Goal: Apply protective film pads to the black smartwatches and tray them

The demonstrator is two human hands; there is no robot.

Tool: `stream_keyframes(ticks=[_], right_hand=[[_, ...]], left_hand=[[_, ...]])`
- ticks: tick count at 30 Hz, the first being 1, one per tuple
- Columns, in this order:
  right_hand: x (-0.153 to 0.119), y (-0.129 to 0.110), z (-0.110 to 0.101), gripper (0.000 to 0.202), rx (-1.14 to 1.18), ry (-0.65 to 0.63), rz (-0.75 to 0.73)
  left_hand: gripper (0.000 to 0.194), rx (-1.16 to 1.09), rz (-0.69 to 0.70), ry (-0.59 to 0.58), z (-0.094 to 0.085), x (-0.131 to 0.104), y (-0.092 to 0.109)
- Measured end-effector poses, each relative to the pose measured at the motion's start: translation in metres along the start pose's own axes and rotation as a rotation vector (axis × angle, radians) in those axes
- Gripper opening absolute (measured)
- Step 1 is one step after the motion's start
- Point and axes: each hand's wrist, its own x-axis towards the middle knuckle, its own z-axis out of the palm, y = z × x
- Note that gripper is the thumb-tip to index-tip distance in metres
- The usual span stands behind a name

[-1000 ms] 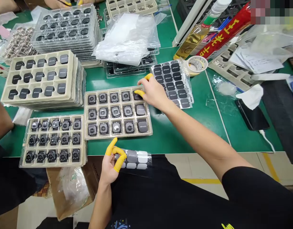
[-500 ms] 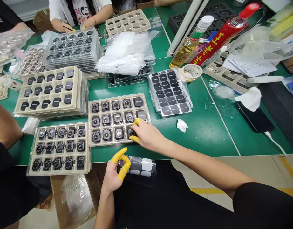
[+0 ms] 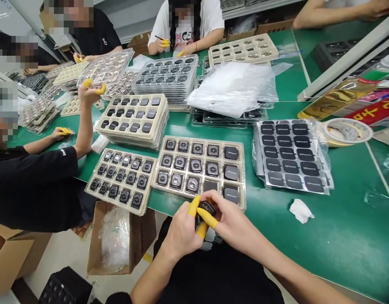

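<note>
With my right fingers (image 3: 207,218) pinching a watch (image 3: 207,206) near the tray's (image 3: 243,177) six o'clock edge, three dark squares (image 3: 231,172) line its three o'clock side, eleven bare backs (image 3: 196,165) remain, and I cannot tell my left fingers' (image 3: 193,206) grip or the half-hidden sheet's (image 3: 208,245) extent.

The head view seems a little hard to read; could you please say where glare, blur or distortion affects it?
Head view: apparent wide-angle stretch toward the right edge, pulling the tape roll into an oval; soft, pale sheen on the green table; the held watch dark, its markings unreadable; blocky pixelation over several faces.
</note>
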Motion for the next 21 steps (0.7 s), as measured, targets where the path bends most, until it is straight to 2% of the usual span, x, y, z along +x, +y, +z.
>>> stream_keyframes(ticks=[3, 5, 8, 11, 15, 16, 21], right_hand=[[-0.005, -0.004, 0.008, 0.025, 0.056, 0.013, 0.004], [-0.006, 0.0, 0.009, 0.029, 0.047, 0.047, -0.054], [-0.006, 0.008, 0.005, 0.023, 0.015, 0.125, -0.149], [-0.006, 0.011, -0.001, 0.02, 0.09, 0.115, -0.134], [-0.007, 0.008, -0.006, 0.02, 0.202, 0.043, -0.048], [-0.008, 0.007, -0.006, 0.021, 0.202, 0.034, -0.039], [-0.01, 0.008, -0.006, 0.019, 0.113, 0.052, -0.08]], left_hand=[[0.032, 0.059, 0.016, 0.011, 0.0, 0.0, 0.006], [0.025, 0.005, -0.041, -0.012, -0.001, -0.001, 0.01], [0.034, -0.116, -0.153, -0.074, -0.003, -0.001, 0.016], [0.036, -0.172, -0.173, -0.132, -0.007, -0.001, 0.016], [0.079, -0.259, -0.131, -0.147, -0.014, 0.001, 0.007], [0.082, -0.279, -0.105, -0.15, -0.015, 0.002, 0.005], [0.066, -0.316, -0.034, -0.105, -0.012, 0.004, -0.001]])
